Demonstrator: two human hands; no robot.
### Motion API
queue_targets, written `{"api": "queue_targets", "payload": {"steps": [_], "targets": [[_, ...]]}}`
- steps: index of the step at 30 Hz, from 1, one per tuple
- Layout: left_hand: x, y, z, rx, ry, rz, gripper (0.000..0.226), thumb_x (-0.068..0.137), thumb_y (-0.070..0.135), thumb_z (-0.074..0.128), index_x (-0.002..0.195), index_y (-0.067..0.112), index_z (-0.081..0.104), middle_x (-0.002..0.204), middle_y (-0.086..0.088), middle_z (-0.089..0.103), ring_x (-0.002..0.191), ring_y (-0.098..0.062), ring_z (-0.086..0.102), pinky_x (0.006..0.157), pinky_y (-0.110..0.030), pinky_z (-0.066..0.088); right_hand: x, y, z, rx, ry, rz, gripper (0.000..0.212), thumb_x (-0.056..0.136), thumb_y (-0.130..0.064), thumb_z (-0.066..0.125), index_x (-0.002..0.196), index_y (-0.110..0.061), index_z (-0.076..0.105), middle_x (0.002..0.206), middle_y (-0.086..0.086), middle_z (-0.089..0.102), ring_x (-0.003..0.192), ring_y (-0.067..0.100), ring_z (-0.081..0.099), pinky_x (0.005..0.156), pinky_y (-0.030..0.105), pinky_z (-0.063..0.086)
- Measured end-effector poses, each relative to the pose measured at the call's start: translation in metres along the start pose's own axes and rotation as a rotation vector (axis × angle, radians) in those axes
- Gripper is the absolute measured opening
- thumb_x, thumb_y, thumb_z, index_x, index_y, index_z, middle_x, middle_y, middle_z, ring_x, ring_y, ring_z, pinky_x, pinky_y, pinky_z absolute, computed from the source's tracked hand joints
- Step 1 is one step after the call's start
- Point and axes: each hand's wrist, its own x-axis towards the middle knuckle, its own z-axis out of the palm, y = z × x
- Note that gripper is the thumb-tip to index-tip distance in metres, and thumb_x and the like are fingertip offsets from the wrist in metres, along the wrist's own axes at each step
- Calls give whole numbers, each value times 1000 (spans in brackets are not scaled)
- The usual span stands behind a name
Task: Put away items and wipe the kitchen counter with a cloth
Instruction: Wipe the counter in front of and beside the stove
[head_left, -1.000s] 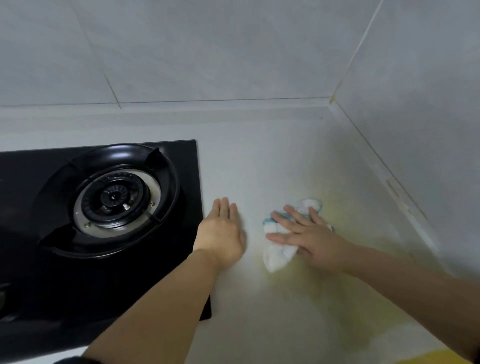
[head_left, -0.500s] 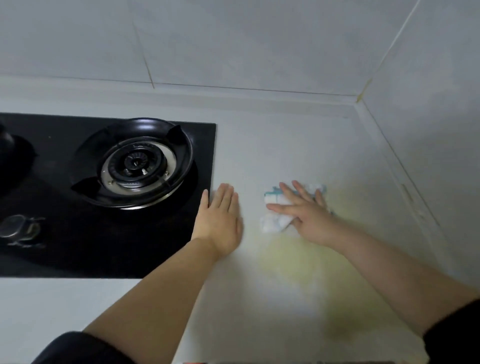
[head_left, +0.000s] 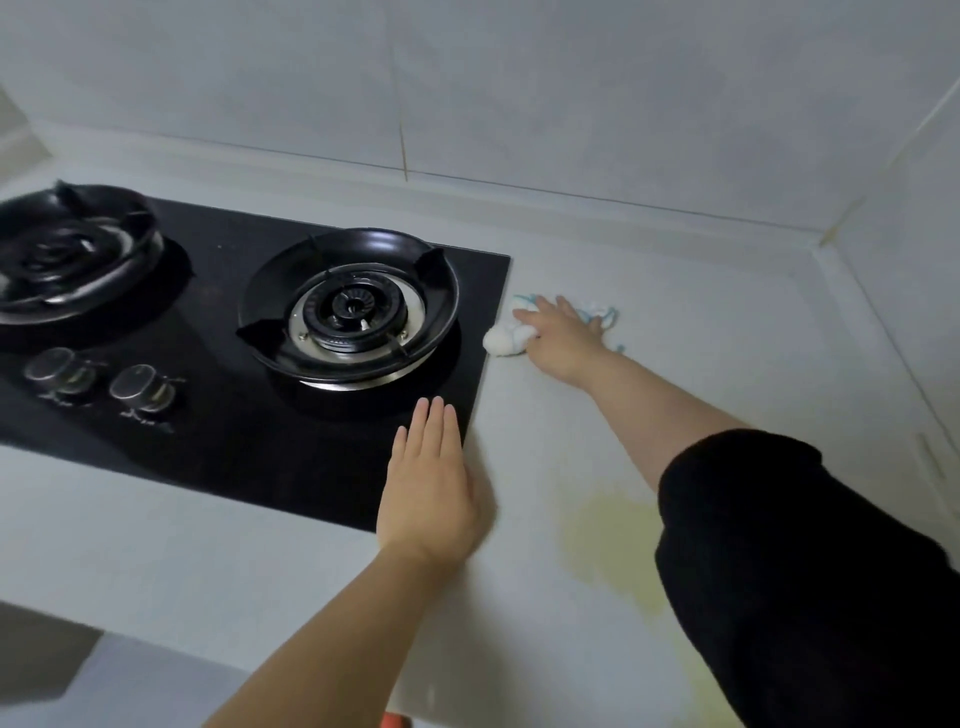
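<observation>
White cloth (head_left: 505, 340) with teal trim is lying bunched on the counter (head_left: 717, 364), right at the hob's right edge; cannot tell if it is touching the glass. Right hand (head_left: 563, 338) is pressing down on it with the palm on top. Its fingers are spreading wide and fairly straight, not curling round the cloth. Cloth is sticking out past the hand on the left and the far side. Right arm is reaching forward across the counter, with a black sleeve (head_left: 805, 571) covering the upper arm.

Left hand (head_left: 428, 493) is resting flat, palm down, fingers straight and close together, holding nothing. Its fingers are lying on the near right corner of the black glass hob (head_left: 234, 431), and the heel of the hand is sitting at the counter edge just beside it. Hands are sitting well apart, the left one nearer the camera.

Right burner (head_left: 348, 312) is sitting just left of the cloth, beyond the left hand. Left burner (head_left: 67, 254) is showing blurred at the left edge. Two knobs (head_left: 143, 388) are sitting side by side on the hob's near left part. Yellowish stain (head_left: 613, 540) is showing on the counter near the right forearm, partly hidden by the sleeve. Grey tiled wall (head_left: 519, 104) is running behind the counter and turning a corner at the right.
</observation>
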Motion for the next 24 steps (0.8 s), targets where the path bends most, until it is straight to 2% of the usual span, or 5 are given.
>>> {"api": "queue_targets", "payload": {"steps": [7, 11, 16, 20, 24], "targets": [[-2, 0, -1, -7, -17, 18, 64, 94, 17, 27, 151, 7, -1, 160, -6, -7, 146, -18, -12, 118, -32, -8, -111, 11, 23, 102, -75, -356, 45, 85, -65, 32, 120, -51, 58, 149, -29, 25, 145, 3, 9, 114, 58, -1], [-1, -1, 0, 10, -24, 7, 64, 94, 15, 26, 151, 8, -2, 160, -5, -8, 146, -18, -13, 119, -34, -6, -115, 56, 14, -3, -95, -406, 42, 92, -41, 36, 132, -50, 43, 147, -27, 16, 144, 5, 7, 114, 50, 0], [1, 0, 1, 50, -31, 6, 64, 93, 14, 25, 151, 7, -3, 160, -6, -10, 146, -18, -14, 119, -36, -5, -29, 32, 3, 79, -20, 47, 64, 89, -29, 47, 146, -45, 22, 159, -1, 13, 147, 23, 12, 114, 55, 8], [1, -2, 3, 24, -12, 9, 64, 93, 13, 27, 152, 8, 3, 160, -5, -5, 147, -17, -11, 119, -34, -5, -37, 0, 33, 146, -45, 31, 78, 59, -37, 40, 133, -59, 32, 155, -22, 18, 147, 16, 7, 110, 62, -1], [0, -2, -2, -28, -22, 29, 62, 93, 15, 30, 151, 7, 10, 160, -6, 1, 147, -17, -7, 120, -35, -2, -135, -15, 46, 263, -1, -162, 39, 82, -38, 54, 121, -44, 60, 145, -22, 39, 143, 3, 17, 115, 49, -2]]}}
